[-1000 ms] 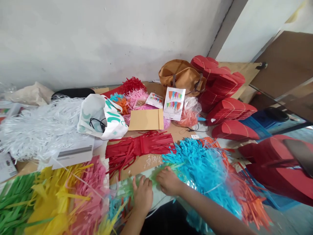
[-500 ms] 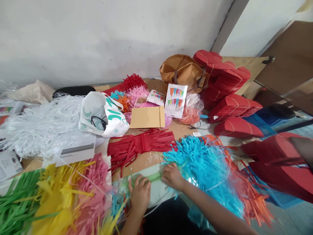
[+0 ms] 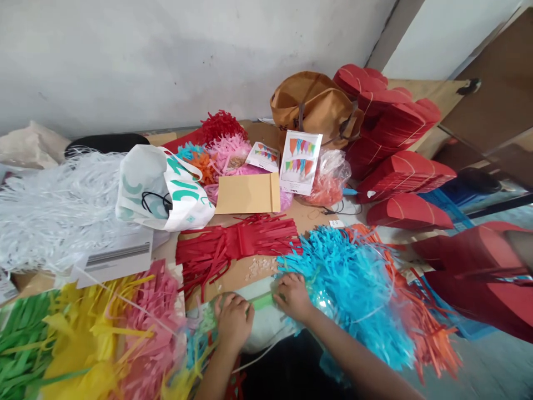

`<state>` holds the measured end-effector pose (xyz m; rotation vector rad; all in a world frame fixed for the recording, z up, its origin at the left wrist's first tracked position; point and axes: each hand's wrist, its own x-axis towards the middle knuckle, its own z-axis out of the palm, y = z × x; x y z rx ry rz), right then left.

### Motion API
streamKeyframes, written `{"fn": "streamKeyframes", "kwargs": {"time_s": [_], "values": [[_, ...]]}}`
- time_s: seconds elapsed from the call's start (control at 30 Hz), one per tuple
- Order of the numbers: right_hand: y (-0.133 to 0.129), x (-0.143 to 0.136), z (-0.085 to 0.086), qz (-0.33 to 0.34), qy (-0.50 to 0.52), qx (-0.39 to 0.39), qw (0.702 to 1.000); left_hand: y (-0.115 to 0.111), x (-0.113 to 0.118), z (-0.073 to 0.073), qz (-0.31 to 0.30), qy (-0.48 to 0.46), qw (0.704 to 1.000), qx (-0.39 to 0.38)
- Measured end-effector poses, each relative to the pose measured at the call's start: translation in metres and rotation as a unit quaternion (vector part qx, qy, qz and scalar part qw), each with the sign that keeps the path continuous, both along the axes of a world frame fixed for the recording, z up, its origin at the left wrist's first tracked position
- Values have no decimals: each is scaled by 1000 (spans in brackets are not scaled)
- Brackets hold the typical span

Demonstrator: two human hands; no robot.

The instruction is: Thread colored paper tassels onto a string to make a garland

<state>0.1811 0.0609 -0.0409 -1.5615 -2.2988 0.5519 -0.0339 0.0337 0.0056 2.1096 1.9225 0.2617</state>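
Note:
At the table's front edge, a narrow green strip [image 3: 262,301] lies across a pale surface between my two hands. My left hand [image 3: 234,319] presses on its left end, fingers curled over it. On the right end rests my right hand [image 3: 292,295], its fingers bent down and close together. Red fringed tissue [image 3: 239,241] lies flat just behind the hands. A large blue fringed pile [image 3: 350,289] sits beside my right hand. Left of my left hand are pink [image 3: 152,328], yellow [image 3: 83,333] and green [image 3: 25,328] fringed bundles.
Behind stand a white bag [image 3: 166,189], a tan envelope [image 3: 247,193], a printed card [image 3: 300,164] and a brown bag [image 3: 312,105]. White strips [image 3: 62,205] are heaped at left. Banded red stacks [image 3: 406,172] and orange fringe [image 3: 433,333] are at right.
My left hand has shifted slightly left, and its fingers look more curled over the strip. My right hand has hardly moved. The view has tilted and moved a little.

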Motion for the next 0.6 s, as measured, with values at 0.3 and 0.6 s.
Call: {"fn": "streamKeyframes", "kwargs": {"time_s": [0.3,0.6], "values": [[-17,19,-4,67,68,113,989,-24,1,-9,-44,-3,999,22],[-24,26,-2,130,32,48,990,-29,13,-11,-58,-6,998,-28]]}}
